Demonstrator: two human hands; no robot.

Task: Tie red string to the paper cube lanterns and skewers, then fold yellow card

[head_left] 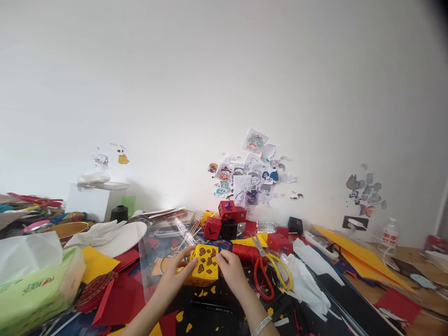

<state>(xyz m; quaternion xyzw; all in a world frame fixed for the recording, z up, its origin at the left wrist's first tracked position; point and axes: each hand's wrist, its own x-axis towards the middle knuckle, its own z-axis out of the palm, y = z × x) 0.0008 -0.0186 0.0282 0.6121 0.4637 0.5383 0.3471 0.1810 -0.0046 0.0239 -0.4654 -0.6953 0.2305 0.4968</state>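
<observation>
Grip: I saw both hands closed around a yellow paper cube (pixel 206 265) with brown heart-shaped cutouts; the left hand (pixel 175 276) cupped its left side with a finger along the top edge, and the right hand (pixel 231 271) pinched its right face.
Cube position: it sat low at the middle of my view, resting on or just above the dark table (pixel 217 308), among yellow scraps.
Just right of the hands: a spool of red thread (pixel 246 253), then red-handled scissors (pixel 263 275) and yellow-handled scissors (pixel 276 266) lying together.
Behind the cube: a cluster of red boxes (pixel 227 215) with one black box among them, near the wall.
Left edge: a green tissue pack (pixel 37 284) beside red and yellow paper sheets.
Wall: stickers (pixel 250 179) stuck above the boxes.
</observation>
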